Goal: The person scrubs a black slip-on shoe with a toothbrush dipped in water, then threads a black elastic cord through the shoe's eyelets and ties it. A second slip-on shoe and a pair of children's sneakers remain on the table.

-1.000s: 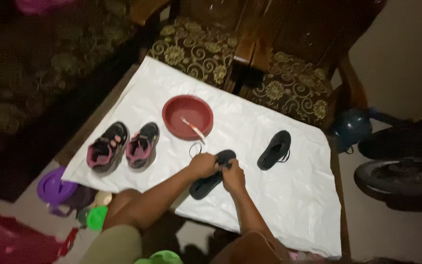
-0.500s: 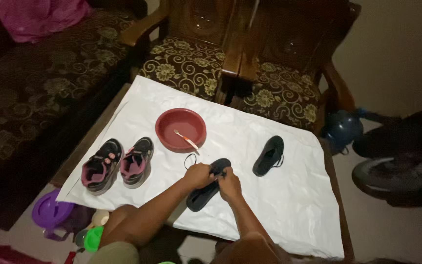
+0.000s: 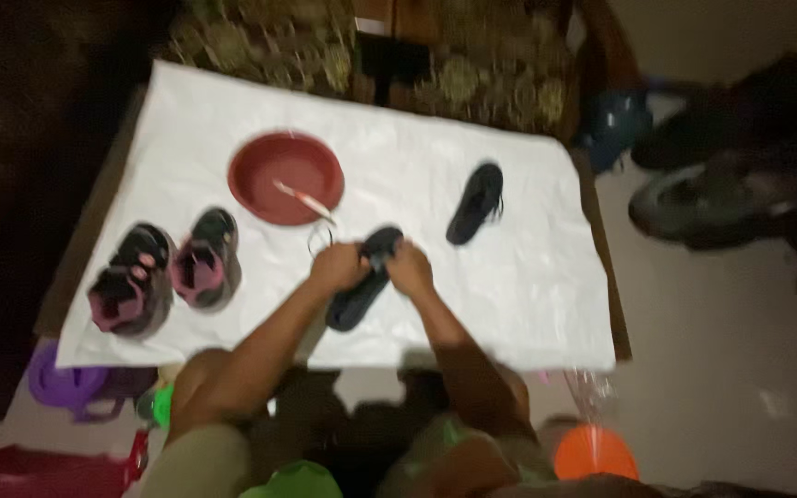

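Both my hands rest on a black sandal [image 3: 363, 281] lying on the white sheet [image 3: 528, 277] that covers a low table. My left hand [image 3: 337, 267] grips the sandal's upper left side, and my right hand [image 3: 410, 269] holds its toe end from the right. A second black sandal [image 3: 475, 203] lies apart, up and to the right. A red-brown bowl [image 3: 286, 177] with a thin brush [image 3: 304, 200] across its rim sits just beyond my left hand.
A pair of pink and black sneakers [image 3: 163, 274] stands at the sheet's left. Patterned wooden armchairs [image 3: 417, 55] are behind the table. A purple container [image 3: 71, 387] and an orange object [image 3: 594, 452] sit on the floor. Dark shoes [image 3: 707, 198] lie at right.
The camera has swung closer and the view is blurred. My hands stay on the same black sandal, which has not left the sheet.
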